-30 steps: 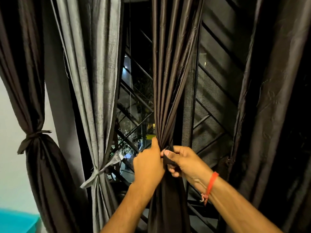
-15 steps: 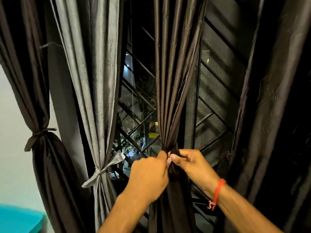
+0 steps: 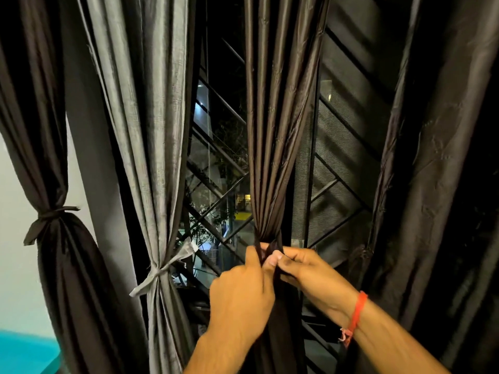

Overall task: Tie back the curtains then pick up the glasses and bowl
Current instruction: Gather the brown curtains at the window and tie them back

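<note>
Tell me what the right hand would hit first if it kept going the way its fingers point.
The right hand points leftward, so it would likely meet the left hand first, past the dark curtain both pinch.

Far left: tied curtain (image 3: 48, 163)
Left of centre: second tied curtain (image 3: 151, 147)
Centre: gathered curtain (image 3: 275, 147), before window grille (image 3: 216, 211)
Right: loose curtain (image 3: 432, 171)

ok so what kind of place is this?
Likely a home room at a window, at night: floor-length dark brown satin curtains, a tied grey curtain, and a black diagonal metal window grille with street lights beyond.
</note>
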